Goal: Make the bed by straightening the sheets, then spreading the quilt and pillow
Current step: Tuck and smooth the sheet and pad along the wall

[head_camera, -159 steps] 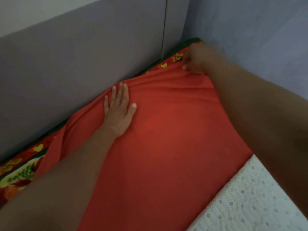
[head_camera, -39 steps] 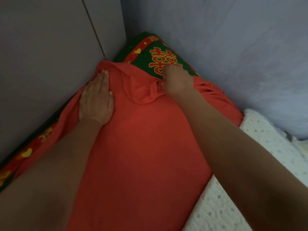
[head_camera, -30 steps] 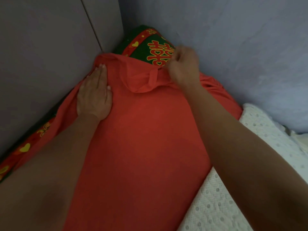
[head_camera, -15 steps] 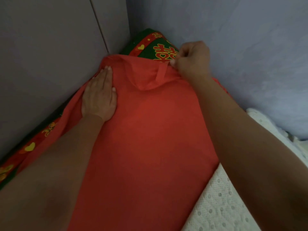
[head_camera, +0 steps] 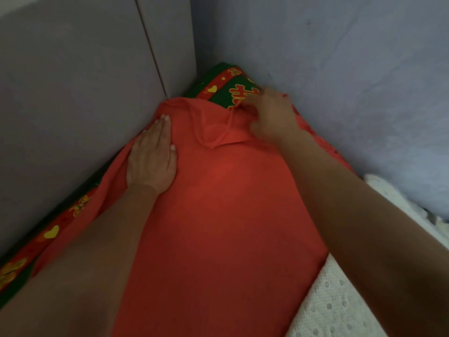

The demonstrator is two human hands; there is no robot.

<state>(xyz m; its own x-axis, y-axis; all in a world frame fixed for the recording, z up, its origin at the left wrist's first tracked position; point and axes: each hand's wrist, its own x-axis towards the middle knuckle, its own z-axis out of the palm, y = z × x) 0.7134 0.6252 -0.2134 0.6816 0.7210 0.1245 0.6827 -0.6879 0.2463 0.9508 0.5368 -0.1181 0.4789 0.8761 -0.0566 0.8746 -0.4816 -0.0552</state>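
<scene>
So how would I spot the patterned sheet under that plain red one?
Look to the corner where the grey padded headboard meets the bluish wall. There, past the rumpled edge of the plain red sheet, peeks a dark green sheet. Only it carries a red border with yellow hearts.

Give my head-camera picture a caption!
Left hand presses the red sheet flat; blurred right hand reaches at its folded corner.

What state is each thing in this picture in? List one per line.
red sheet: spread, corner folded back.
patterned sheet: bared at the corner.
left hand: flat, pressing the red sheet.
right hand: at the fold, blurred; grip unclear.
white cover: lying beside the red sheet.
</scene>
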